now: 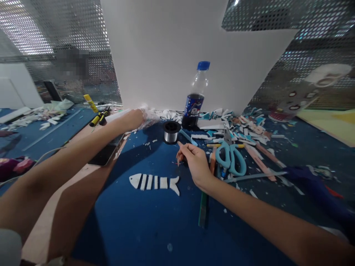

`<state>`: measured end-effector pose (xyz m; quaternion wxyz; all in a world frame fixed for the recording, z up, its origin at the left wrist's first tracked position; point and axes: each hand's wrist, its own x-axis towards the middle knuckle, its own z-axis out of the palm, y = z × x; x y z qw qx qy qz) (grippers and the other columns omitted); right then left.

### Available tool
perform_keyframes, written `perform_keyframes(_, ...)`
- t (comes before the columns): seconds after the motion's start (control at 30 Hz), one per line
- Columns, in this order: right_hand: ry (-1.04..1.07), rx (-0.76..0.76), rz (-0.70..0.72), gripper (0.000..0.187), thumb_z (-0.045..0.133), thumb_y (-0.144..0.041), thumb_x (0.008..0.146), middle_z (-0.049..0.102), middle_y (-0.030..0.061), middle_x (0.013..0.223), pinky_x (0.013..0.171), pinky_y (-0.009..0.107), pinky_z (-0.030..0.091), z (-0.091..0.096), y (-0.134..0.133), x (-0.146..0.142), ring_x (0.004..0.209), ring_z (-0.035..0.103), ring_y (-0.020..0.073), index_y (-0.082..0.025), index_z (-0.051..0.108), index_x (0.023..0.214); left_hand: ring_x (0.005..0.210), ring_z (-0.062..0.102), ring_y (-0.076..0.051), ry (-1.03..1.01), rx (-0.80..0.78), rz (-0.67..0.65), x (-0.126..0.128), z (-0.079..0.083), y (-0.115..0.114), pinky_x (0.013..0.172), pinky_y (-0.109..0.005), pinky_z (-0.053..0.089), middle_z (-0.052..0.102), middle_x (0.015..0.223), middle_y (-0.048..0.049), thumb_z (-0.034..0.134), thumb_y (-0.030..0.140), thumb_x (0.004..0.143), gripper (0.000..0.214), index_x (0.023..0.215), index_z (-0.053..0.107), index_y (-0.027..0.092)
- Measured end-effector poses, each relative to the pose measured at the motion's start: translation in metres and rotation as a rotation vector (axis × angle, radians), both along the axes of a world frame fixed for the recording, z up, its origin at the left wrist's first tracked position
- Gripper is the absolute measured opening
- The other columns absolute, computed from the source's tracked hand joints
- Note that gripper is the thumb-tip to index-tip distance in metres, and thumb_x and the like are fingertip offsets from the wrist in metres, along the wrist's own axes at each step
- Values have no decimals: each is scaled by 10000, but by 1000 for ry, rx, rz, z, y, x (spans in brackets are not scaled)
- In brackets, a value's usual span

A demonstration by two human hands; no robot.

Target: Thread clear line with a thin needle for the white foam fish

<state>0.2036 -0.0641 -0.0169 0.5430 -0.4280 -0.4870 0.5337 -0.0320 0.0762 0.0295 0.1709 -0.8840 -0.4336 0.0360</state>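
My left hand (146,115) reaches far forward to the foot of the white board (177,51), among white scraps; it is smeared by motion and its fingers cannot be read. My right hand (194,159) rests on the blue mat (133,221), fingers pinched together on something small I cannot make out. Just beyond it stands a spool of silver wire (171,132). A white foam fish cut into slices (155,182) lies in front of my right hand.
A Pepsi bottle with a blue cap (195,99) stands behind the spool. Teal scissors (230,157) and several foam offcuts (244,129) lie to the right. A phone (107,154) lies under my left arm. Yellow-handled tools (98,117) sit at the back left.
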Motion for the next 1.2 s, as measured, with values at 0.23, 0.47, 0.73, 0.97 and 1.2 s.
perform_keyframes(0.23, 46, -32, 5, 334, 591, -338, 793, 499, -18, 468, 543, 274, 447, 2, 0, 1, 459, 495, 108, -189, 520, 503, 775, 635, -191, 153, -10, 19, 9, 5, -2, 678, -273, 437, 674, 835, -141, 394, 111, 846, 267, 920, 649, 91)
perform_keyframes(0.47, 74, -66, -15, 329, 633, -394, 745, 560, 17, 539, 646, 292, 459, 4, 3, 2, 560, 514, 126, -192, 558, 497, 777, 620, -154, 196, -60, -42, -4, 10, -2, 724, -245, 425, 678, 808, -89, 405, 187, 878, 262, 833, 656, 125)
perform_keyframes(0.73, 66, -67, -34, 325, 633, -413, 732, 540, 3, 547, 638, 306, 451, 2, 3, 3, 539, 499, 121, -199, 539, 507, 876, 575, -178, 148, 97, -33, -5, 16, -29, 758, -272, 420, 632, 913, -105, 365, 110, 867, 233, 922, 591, 120)
perform_keyframes(0.97, 61, -59, -40, 334, 637, -411, 737, 522, 3, 521, 614, 301, 451, 2, 3, 2, 545, 492, 127, -201, 536, 498, 944, 511, -275, -37, 235, -79, 8, 21, -79, 741, -382, 397, 582, 954, -188, 212, 143, 911, 364, 929, 570, 82)
perform_keyframes(1.2, 56, -40, -51, 350, 632, -431, 734, 506, -12, 508, 594, 304, 455, 1, 4, 1, 511, 480, 115, -201, 513, 499, 677, 598, -145, -44, -128, -241, 49, -28, -105, 481, -254, 326, 638, 777, -33, 391, 259, 903, 194, 844, 556, 176)
